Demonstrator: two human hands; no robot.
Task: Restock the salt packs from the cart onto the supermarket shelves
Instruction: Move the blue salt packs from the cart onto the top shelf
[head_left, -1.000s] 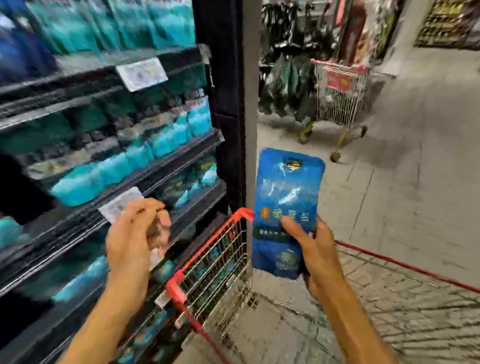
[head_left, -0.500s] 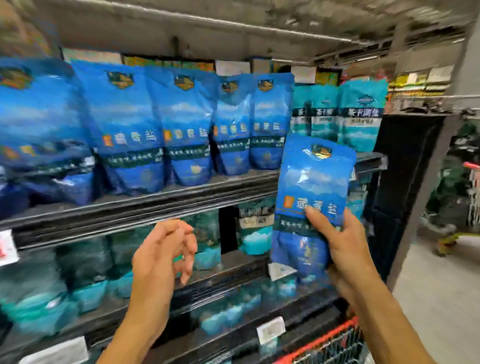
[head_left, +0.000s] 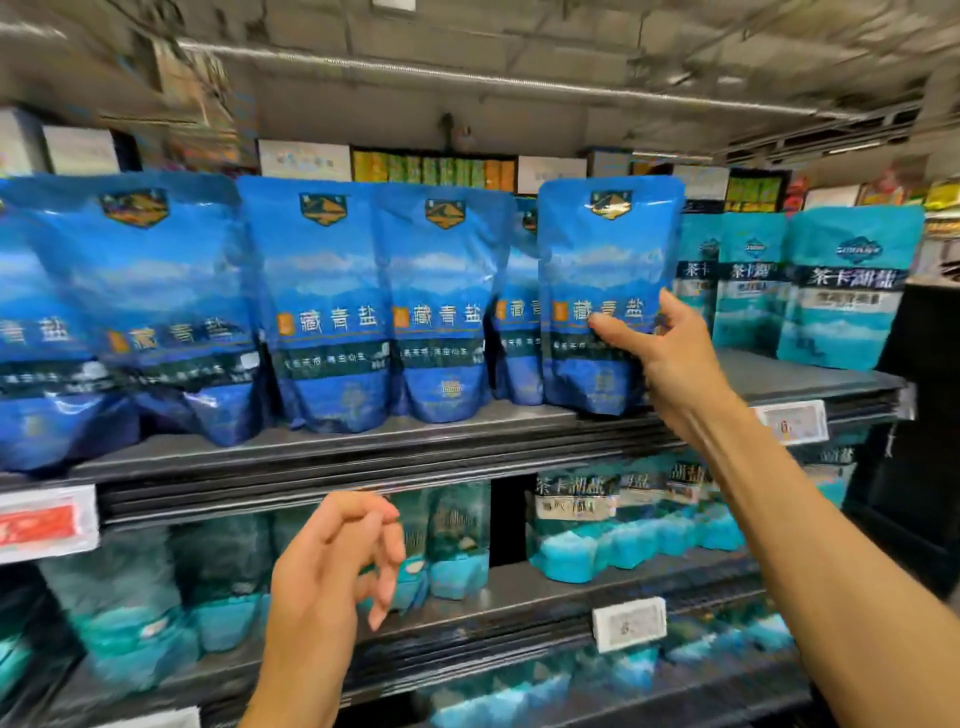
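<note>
We pinch the soft, dense-looking blue salt pack (head_left: 605, 270) at mid-height, right hand (head_left: 670, 358) fingers clamped round its edge, base on the shelf (head_left: 467, 431); left hand (head_left: 332, 561) loosely curled, empty.

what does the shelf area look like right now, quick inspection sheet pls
surface: top shelf, bare strip right of the held pack
job's things: blue salt pack upright at the row's right end, base at shelf level
clutter: teal salt packs to the right and on lower shelves; price tags
hands: right hand grips the pack; left hand empty, loosely curled
cables: nothing seen
surroundings: ceiling pipes, boxes behind the row
</note>
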